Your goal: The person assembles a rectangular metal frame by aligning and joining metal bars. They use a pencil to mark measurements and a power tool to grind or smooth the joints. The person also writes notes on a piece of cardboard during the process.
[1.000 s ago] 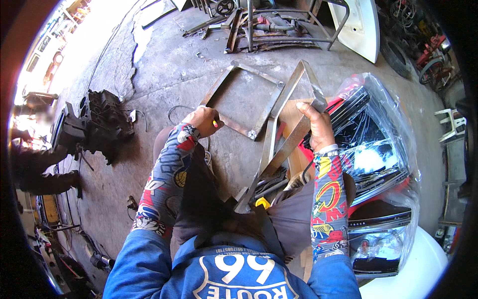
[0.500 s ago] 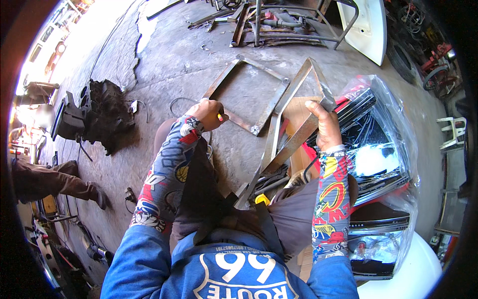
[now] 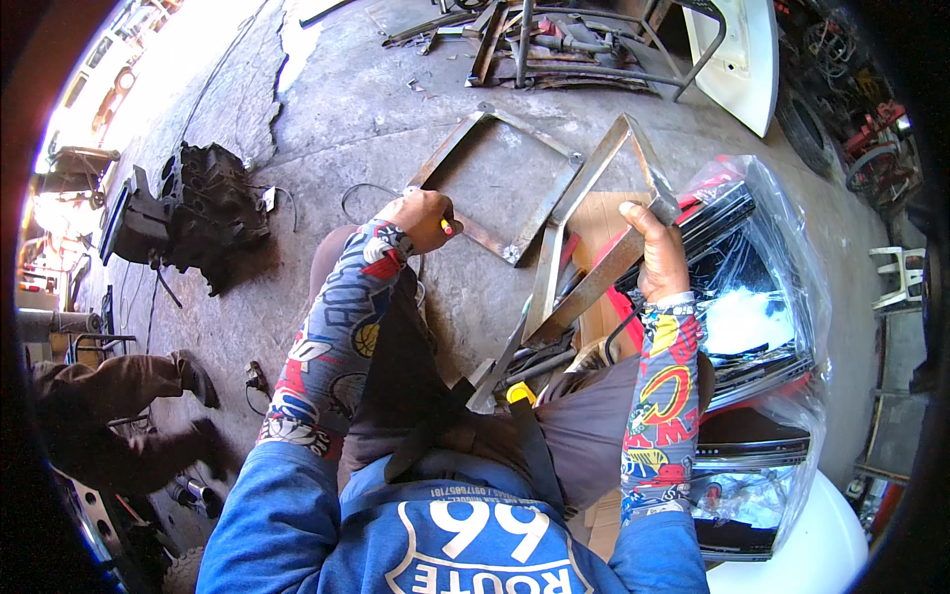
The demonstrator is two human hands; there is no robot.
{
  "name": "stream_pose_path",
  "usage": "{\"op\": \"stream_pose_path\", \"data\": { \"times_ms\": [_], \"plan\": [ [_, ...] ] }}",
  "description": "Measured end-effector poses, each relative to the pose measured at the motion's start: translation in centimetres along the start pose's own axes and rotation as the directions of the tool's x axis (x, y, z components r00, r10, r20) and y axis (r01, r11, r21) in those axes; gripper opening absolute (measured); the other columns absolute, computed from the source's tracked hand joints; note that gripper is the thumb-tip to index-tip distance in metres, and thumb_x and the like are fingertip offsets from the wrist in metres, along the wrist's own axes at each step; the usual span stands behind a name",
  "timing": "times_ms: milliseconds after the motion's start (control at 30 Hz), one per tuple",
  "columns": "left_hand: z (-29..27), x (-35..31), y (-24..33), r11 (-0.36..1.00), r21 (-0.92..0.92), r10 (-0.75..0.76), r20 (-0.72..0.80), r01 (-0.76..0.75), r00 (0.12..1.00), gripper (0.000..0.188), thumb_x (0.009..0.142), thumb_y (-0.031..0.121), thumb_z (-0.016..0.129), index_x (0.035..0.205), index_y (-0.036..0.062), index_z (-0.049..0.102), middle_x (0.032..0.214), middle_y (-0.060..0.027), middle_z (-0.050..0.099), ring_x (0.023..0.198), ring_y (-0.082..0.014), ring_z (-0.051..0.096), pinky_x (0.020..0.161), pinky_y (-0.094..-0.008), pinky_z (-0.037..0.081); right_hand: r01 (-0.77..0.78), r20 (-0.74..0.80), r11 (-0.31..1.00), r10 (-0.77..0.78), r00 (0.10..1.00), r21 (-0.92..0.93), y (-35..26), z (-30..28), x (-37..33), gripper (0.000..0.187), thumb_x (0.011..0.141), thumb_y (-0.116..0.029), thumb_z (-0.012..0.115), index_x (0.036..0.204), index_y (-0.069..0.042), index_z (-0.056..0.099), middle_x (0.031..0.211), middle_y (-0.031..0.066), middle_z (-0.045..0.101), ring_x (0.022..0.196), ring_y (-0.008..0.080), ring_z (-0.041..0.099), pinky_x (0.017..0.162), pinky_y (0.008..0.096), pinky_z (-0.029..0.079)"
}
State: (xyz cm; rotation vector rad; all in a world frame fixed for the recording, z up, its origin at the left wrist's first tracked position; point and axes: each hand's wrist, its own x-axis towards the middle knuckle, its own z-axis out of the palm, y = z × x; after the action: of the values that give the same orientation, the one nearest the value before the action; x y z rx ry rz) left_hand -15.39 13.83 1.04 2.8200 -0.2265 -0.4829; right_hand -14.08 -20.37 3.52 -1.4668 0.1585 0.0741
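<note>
In my right hand [image 3: 661, 255] is the near corner of a rusty angle-iron frame [image 3: 584, 289], its thumb on top and fingers around the metal. This frame stands tilted between my knees, its far corner raised. My left hand [image 3: 420, 220] is closed on a short pencil-like stick [image 3: 447, 227], yellow with a reddish tip; most of it is hidden in the fist. Just beyond that hand, a second square angle-iron frame [image 3: 450, 148] lies flat on the concrete. A grey metal bar [image 3: 492, 381] slants down between my thighs, beside a yellow object [image 3: 521, 393] whose kind is hidden.
At the left sits a dark engine block [image 3: 210, 213], with another person's legs [image 3: 124, 391] nearer. Plastic-wrapped black panels [image 3: 749, 297] lie by my right knee on cardboard [image 3: 597, 220]. Scrap metal [image 3: 569, 54] and a white panel [image 3: 737, 59] stand at the back.
At the left, the other person's legs have shifted, and a second leg now shows. The view has moved slightly; both my hands keep nearly the same place and hold.
</note>
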Motion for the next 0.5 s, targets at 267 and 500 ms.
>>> {"op": "stream_pose_path", "data": {
  "times_ms": [267,500],
  "plan": [
    [-0.93,-0.50,1.06,0.999,-0.013,-0.044,0.027,0.045,0.999,0.041,0.089,0.043,0.065,0.097,0.0036,0.073,0.094,-0.0212,0.071,0.094,-0.0389,0.069,0.082,-0.0472,0.056,-0.019,0.023,1.000,0.019,1.000,0.007,-0.64,0.29,-0.34,0.029,0.079,-0.026,0.079,0.100,-0.008,0.070,0.094,-0.0028,0.064,0.090,0.0110,0.056,0.086,0.0301,0.042],
    [-0.79,-0.33,0.90,0.999,0.002,-0.040,0.031,0.040,0.999,0.039,0.089,0.042,0.065,0.098,0.0056,0.075,0.094,-0.0200,0.072,0.093,-0.0385,0.070,0.081,-0.0469,0.056,-0.024,0.011,1.000,0.024,1.000,-0.008,-0.80,0.36,-0.45,0.026,0.079,-0.026,0.079,0.095,-0.009,0.069,0.090,-0.0034,0.061,0.086,0.0103,0.055,0.083,0.0299,0.042]
  ]
}}
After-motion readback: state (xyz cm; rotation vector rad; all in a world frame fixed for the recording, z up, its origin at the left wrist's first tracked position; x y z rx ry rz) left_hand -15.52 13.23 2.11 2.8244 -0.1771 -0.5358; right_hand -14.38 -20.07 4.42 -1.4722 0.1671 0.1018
